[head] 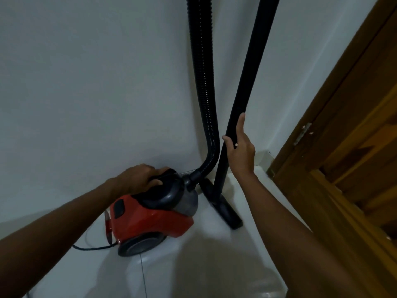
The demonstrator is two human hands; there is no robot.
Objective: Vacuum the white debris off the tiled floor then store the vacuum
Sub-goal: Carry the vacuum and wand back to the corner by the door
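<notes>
A red canister vacuum [150,218] with a dark grey top stands on the white tiled floor [193,272], close to the white wall. My left hand [139,179] grips the dark handle on its top. A ribbed black hose [204,87] rises from its front and leaves the frame at the top. The black wand [253,67] leans upright beside the hose, and its floor head [225,209] rests on the tiles. My right hand [240,147] lies against the wand with straight fingers, thumb on the far side. No white debris shows on the tiles.
A brown wooden door [348,147] and its frame fill the right side. The white wall [96,82] stands right behind the vacuum. A black power cord [92,247] trails from the vacuum's rear to the left across the floor.
</notes>
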